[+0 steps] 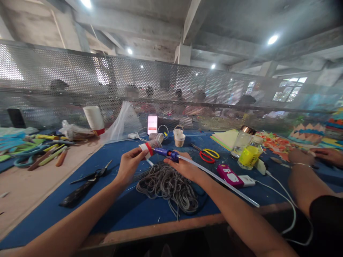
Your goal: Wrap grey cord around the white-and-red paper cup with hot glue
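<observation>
My left hand (131, 162) is closed on a small white paper cup with a red rim (146, 149), held on its side above the blue table (128, 210). My right hand (183, 166) grips a blue glue gun (167, 153) whose nozzle points at the cup. A long clear glue stick (219, 178) juts from the gun's back toward the lower right. A pile of grey cord (167, 185) lies just under both hands.
Black scissors (91, 176) lie left of my hands, red-and-yellow scissors (207, 154) to the right. A pink device (229, 175), a yellow bottle (249, 155), a glass jar (241, 141) and small cups (179, 137) stand nearby. Another person's arm (302, 175) rests at right. A perforated metal screen (171, 92) closes the back.
</observation>
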`<action>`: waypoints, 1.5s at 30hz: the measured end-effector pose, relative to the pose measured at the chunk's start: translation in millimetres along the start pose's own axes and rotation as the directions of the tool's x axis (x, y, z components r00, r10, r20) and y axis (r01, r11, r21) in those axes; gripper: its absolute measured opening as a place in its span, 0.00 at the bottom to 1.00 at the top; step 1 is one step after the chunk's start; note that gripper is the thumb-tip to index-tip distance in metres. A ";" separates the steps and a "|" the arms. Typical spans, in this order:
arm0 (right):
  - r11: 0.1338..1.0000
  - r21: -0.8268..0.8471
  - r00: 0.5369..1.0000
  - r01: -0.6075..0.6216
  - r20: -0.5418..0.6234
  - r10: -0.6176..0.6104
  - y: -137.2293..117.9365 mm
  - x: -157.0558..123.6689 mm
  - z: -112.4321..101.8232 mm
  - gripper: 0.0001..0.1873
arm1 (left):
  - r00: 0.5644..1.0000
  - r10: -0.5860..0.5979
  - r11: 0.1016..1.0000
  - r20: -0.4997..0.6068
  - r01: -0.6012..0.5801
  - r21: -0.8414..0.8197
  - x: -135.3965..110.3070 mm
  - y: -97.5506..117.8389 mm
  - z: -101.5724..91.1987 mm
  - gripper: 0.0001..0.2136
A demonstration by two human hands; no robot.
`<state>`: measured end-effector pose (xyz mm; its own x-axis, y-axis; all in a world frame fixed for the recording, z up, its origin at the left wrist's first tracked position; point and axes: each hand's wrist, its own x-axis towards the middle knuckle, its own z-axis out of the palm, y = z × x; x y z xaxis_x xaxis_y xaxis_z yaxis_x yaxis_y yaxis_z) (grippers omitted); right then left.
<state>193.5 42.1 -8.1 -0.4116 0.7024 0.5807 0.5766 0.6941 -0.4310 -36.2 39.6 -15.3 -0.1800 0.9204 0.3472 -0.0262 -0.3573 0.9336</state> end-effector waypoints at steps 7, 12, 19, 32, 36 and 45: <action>0.999 -0.035 1.000 -0.015 0.009 0.015 -1.4 -0.4 -1.8 0.17 | 1.000 0.001 1.000 0.023 -0.001 0.016 -0.7 2.5 0.3 0.16; 1.000 -0.028 1.000 -0.013 0.007 0.013 -3.8 0.5 -2.9 0.17 | 1.000 0.002 1.000 0.025 -0.002 0.027 -1.1 3.7 0.4 0.16; 1.000 -0.017 1.000 -0.020 0.002 0.020 -3.7 0.2 -3.0 0.17 | 0.999 -0.001 1.000 0.039 0.000 0.024 -0.9 3.5 0.7 0.16; 0.998 -0.063 1.000 0.003 -0.011 -0.004 2.4 -0.3 0.4 0.19 | 0.999 -0.002 1.000 0.051 0.000 0.028 -1.3 2.8 0.4 0.14; 0.998 -0.058 1.000 -0.005 -0.004 0.005 0.7 -0.5 -0.3 0.18 | 0.999 -0.006 1.000 0.048 0.005 0.025 -1.7 3.3 0.3 0.14; 0.998 -0.067 1.000 -0.019 -0.015 0.018 -1.0 -0.3 -1.6 0.18 | 0.998 0.006 1.000 0.064 -0.008 0.028 -1.6 4.1 1.8 0.14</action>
<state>194.2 40.9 -6.8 -0.3901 0.7127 0.5830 0.6308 0.6681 -0.3947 -34.3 36.9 -11.9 -0.1167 0.9263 0.3581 0.0025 -0.3603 0.9328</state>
